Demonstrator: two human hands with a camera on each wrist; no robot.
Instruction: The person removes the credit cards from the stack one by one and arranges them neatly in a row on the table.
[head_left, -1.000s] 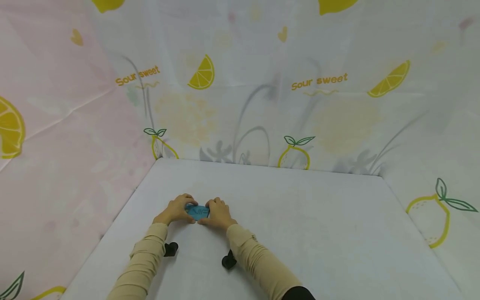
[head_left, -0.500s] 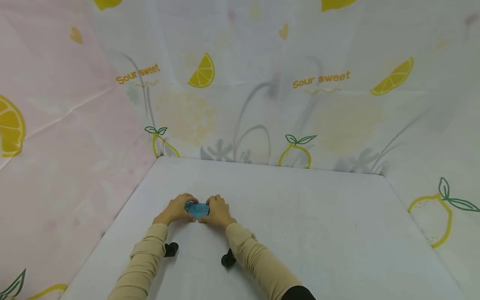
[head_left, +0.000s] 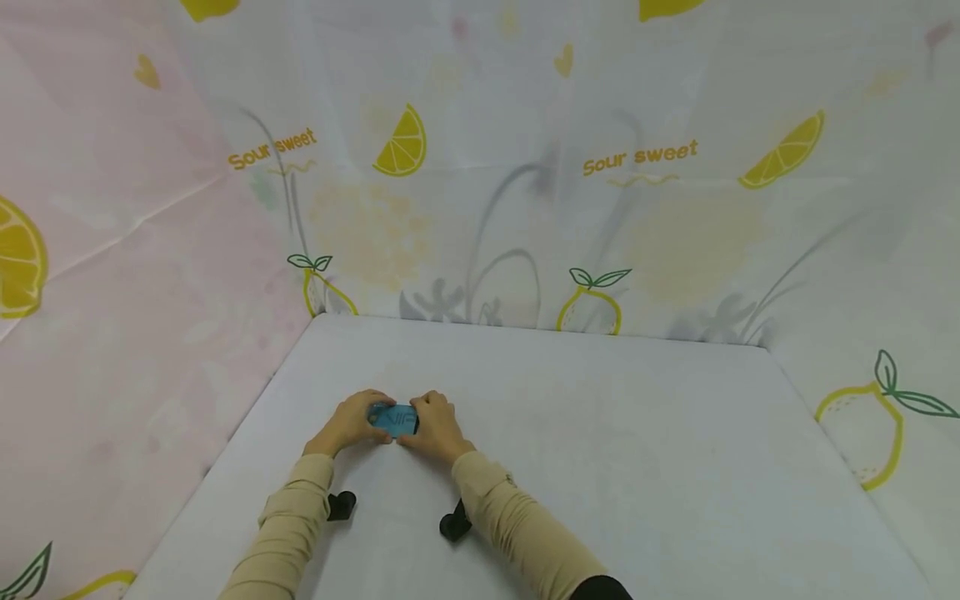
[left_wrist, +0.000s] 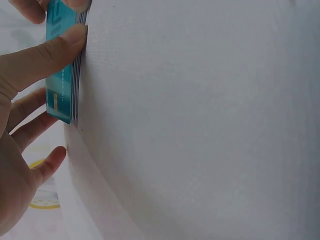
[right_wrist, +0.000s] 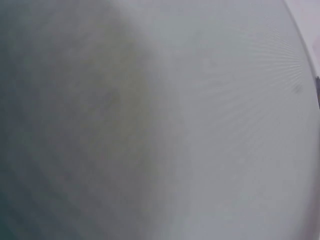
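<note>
A stack of blue-green cards [head_left: 393, 420] with dark letters on the top one is held between both hands at the left of the white table. My left hand [head_left: 352, 423] grips the left end, its thumb at the near edge and fingers at the far edge. On the right end, my right hand [head_left: 437, 425] holds the stack in the same way. Several thin layers show along the edge of the cards [left_wrist: 60, 95] in the left wrist view, under the left thumb [left_wrist: 47, 55]. The right wrist view shows blurred pale surface, without the hand or cards.
The white tabletop [head_left: 600, 450] stretches right and ahead of the hands. Lemon-printed cloth walls [head_left: 480, 208] rise at its back and sides. A black wrist mount [head_left: 342, 506] sticks out from the left sleeve, and another black mount [head_left: 455, 523] from the right.
Both hands keep their grip in nearly the same place. A dark strip at the right end of the card stack shows more plainly now. The head view has shifted slightly.
</note>
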